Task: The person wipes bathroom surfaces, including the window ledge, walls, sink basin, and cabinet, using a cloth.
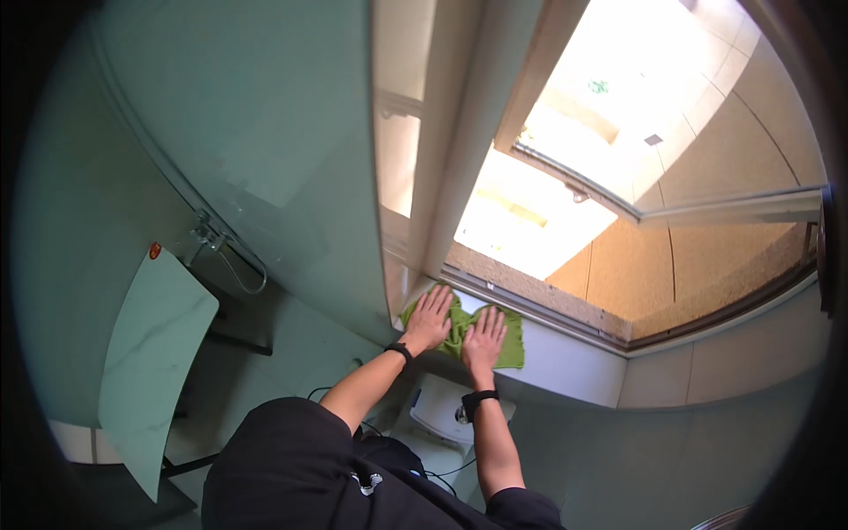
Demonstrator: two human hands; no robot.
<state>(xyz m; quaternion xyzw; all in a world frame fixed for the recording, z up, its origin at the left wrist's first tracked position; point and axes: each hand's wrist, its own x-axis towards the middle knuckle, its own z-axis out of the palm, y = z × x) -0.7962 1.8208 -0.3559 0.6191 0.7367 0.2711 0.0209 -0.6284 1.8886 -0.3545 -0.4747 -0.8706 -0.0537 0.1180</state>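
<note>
A green cloth (456, 331) lies bunched on the white window sill (565, 358), partly under both palms. My left hand (428, 320) presses flat on its left part, near the sill's left end, with the fingers stretched out. Flat on the cloth's right half rests my right hand (483, 343), its fingers pointing to the window. Both wrists wear dark bands. The cloth under the palms is hidden.
Above the sill is an open window (530, 221) with its frame track along the edge. Below stands a white toilet (442, 409). To the left are a marble-patterned table (155, 353) and a shower mixer (208, 234) with a hose.
</note>
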